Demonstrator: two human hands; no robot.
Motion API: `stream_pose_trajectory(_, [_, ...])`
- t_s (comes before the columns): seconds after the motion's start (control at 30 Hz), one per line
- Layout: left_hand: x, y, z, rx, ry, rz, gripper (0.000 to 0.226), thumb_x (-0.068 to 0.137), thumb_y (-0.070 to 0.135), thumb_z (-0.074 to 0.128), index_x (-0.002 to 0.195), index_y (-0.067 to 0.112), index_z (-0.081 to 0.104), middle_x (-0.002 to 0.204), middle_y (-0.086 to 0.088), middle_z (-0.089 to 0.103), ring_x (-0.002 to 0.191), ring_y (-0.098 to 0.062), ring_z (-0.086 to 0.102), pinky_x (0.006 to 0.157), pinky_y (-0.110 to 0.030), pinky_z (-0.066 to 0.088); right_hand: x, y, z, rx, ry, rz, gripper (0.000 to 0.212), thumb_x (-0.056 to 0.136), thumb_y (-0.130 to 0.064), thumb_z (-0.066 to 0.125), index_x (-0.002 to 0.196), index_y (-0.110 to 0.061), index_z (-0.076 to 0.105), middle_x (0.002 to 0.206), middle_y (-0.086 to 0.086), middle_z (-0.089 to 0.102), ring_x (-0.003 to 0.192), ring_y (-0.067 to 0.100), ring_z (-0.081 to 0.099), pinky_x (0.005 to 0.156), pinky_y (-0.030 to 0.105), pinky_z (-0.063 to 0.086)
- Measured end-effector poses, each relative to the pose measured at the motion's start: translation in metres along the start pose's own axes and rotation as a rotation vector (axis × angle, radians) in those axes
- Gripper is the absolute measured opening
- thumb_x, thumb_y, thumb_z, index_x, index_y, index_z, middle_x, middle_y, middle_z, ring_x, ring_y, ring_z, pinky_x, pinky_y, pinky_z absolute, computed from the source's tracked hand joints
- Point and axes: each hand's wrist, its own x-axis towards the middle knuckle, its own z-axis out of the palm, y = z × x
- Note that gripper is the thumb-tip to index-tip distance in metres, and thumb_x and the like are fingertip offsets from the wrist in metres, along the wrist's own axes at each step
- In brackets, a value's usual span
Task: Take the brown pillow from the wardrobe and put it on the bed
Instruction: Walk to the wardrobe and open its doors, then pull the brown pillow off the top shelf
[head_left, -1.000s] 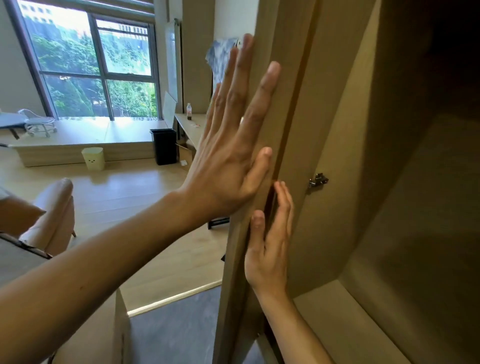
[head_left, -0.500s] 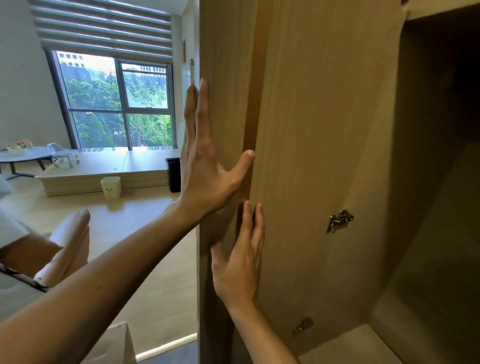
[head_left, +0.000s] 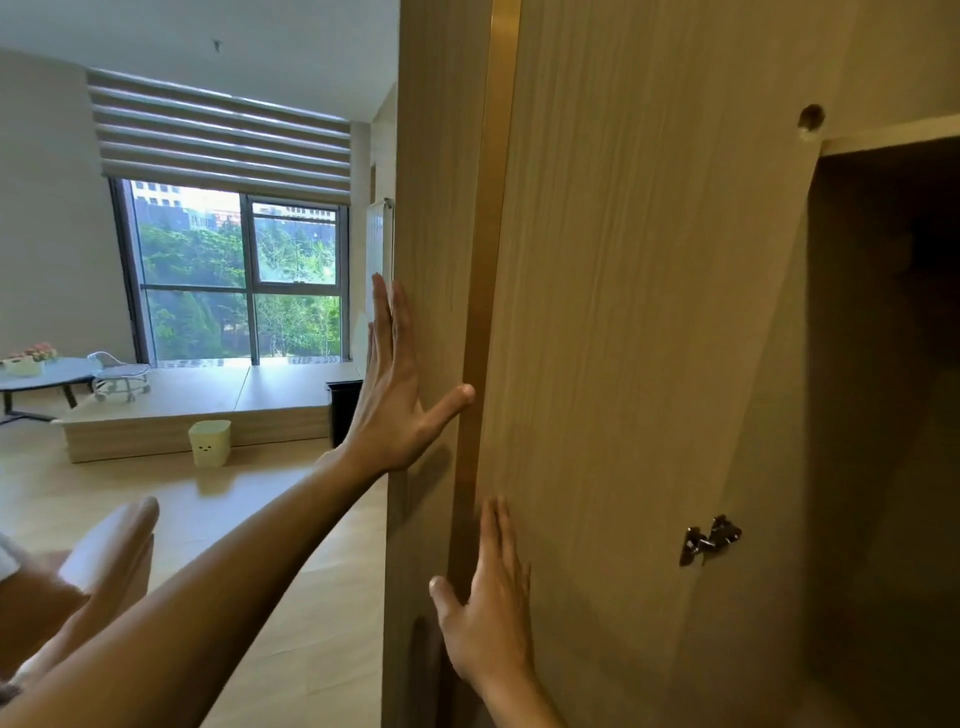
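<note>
A light wooden wardrobe door (head_left: 623, 312) stands swung open in front of me, its inner face with a metal hinge (head_left: 709, 540) toward me. My left hand (head_left: 400, 395) lies flat with fingers spread on the neighbouring panel (head_left: 441, 208), thumb at the door's edge. My right hand (head_left: 488, 608) presses flat on the door's inner face lower down. The wardrobe interior (head_left: 883, 415) at the right is dark. No brown pillow shows in it. The bed is out of view.
Left of the wardrobe lies a wooden floor with a raised platform (head_left: 208, 410) under a big window (head_left: 239, 280). A pale green bin (head_left: 209, 442), a black bin (head_left: 344, 410), a round table (head_left: 41, 376) and a beige armchair (head_left: 104, 561) stand there.
The view has tilted upward, so both hands sit lower in frame. The door has swung further open; both hands stay flat on the wood.
</note>
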Motion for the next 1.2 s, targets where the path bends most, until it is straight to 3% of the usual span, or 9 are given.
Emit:
stream_pose_trajectory(0.1, [0.000, -0.012, 0.008, 0.010, -0.010, -0.030, 0.123, 0.087, 0.071, 0.056, 0.163, 0.005, -0.013, 0.173, -0.012, -0.024, 0.161, -0.025, -0.017, 0.125, -0.069, 0.008, 0.010, 0.006, 0.011, 0.005, -0.069, 0.148, 0.105, 0.095, -0.062, 0.055, 0.137, -0.041, -0.039, 0.150, -0.015, -0.041, 0.161, 0.020, -0.010, 0.130, 0.042, 0.001])
stream_pose_trajectory(0.23, [-0.010, -0.021, 0.016, 0.019, 0.040, 0.021, 0.122, 0.088, 0.075, 0.055, 0.165, 0.005, -0.010, 0.174, -0.009, -0.021, 0.162, -0.028, -0.013, 0.124, -0.071, 0.013, 0.015, 0.002, 0.036, -0.120, -0.109, 0.191, 0.124, 0.086, -0.074, 0.053, 0.133, -0.026, -0.051, 0.133, -0.002, -0.064, 0.159, 0.028, -0.020, 0.129, 0.045, 0.003])
stream_pose_trajectory(0.4, [-0.012, -0.018, 0.014, 0.007, 0.036, 0.055, 0.122, 0.088, 0.076, 0.052, 0.164, 0.002, -0.010, 0.174, -0.014, -0.020, 0.162, -0.030, -0.012, 0.124, -0.072, 0.011, 0.014, 0.002, 0.053, -0.146, -0.068, 0.248, 0.126, 0.085, -0.073, 0.053, 0.132, -0.023, -0.053, 0.133, -0.004, -0.065, 0.158, 0.025, -0.022, 0.129, 0.044, 0.000])
stream_pose_trajectory(0.5, [-0.012, -0.016, 0.016, -0.008, 0.042, 0.025, 0.120, 0.089, 0.077, 0.047, 0.164, 0.002, -0.009, 0.174, -0.013, -0.018, 0.162, -0.026, -0.012, 0.125, -0.069, 0.010, 0.012, -0.001, 0.041, -0.048, 0.038, 0.267, 0.105, 0.091, -0.069, 0.050, 0.147, -0.040, -0.033, 0.151, -0.009, -0.048, 0.161, 0.018, -0.011, 0.128, 0.036, 0.001])
stream_pose_trajectory(0.57, [-0.013, -0.010, 0.018, -0.021, 0.073, -0.006, 0.118, 0.090, 0.077, 0.046, 0.164, 0.002, -0.008, 0.175, -0.012, -0.016, 0.163, -0.024, -0.010, 0.126, -0.066, 0.010, 0.011, -0.006, 0.027, 0.085, 0.169, 0.273, 0.095, 0.092, -0.061, 0.059, 0.159, -0.045, -0.007, 0.172, -0.013, -0.013, 0.160, 0.015, 0.005, 0.127, 0.032, 0.006])
stream_pose_trajectory(0.67, [-0.013, 0.008, 0.023, -0.010, 0.166, -0.062, 0.112, 0.092, 0.067, 0.050, 0.164, -0.001, -0.002, 0.175, -0.018, -0.006, 0.163, -0.030, -0.002, 0.127, -0.065, 0.011, 0.018, -0.009, -0.008, 0.195, 0.300, 0.270, 0.089, 0.093, -0.054, 0.064, 0.163, -0.040, 0.011, 0.169, -0.014, 0.017, 0.156, 0.012, 0.020, 0.128, 0.035, 0.016])
stream_pose_trajectory(0.83, [-0.003, 0.049, 0.028, 0.027, 0.340, -0.072, 0.102, 0.095, 0.056, 0.051, 0.159, -0.013, 0.009, 0.170, -0.034, 0.007, 0.160, -0.046, 0.005, 0.126, -0.066, 0.000, 0.034, 0.004, -0.075, 0.262, 0.338, 0.205, 0.079, 0.096, -0.047, 0.064, 0.162, -0.040, 0.020, 0.166, -0.013, 0.027, 0.155, 0.016, 0.026, 0.126, 0.048, 0.027])
stream_pose_trajectory(0.93, [0.004, 0.091, 0.046, -0.075, 0.366, 0.044, 0.099, 0.094, 0.046, 0.056, 0.156, -0.017, 0.012, 0.167, -0.039, 0.009, 0.158, -0.042, 0.001, 0.124, -0.066, -0.005, 0.038, 0.020, -0.117, 0.248, 0.382, 0.163, 0.078, 0.097, -0.047, 0.064, 0.161, -0.041, 0.021, 0.166, -0.017, 0.024, 0.155, 0.014, 0.025, 0.126, 0.048, 0.028])
stream_pose_trajectory(1.2, [0.023, 0.215, 0.128, -0.377, 0.118, 0.153, 0.093, 0.089, 0.049, 0.052, 0.165, 0.013, 0.015, 0.176, -0.007, 0.009, 0.163, -0.017, -0.001, 0.130, -0.034, -0.007, 0.009, 0.051, -0.292, 0.036, 0.572, -0.024, 0.071, 0.093, -0.044, 0.065, 0.157, -0.032, 0.036, 0.159, -0.013, 0.033, 0.145, 0.002, 0.033, 0.119, 0.020, 0.029])
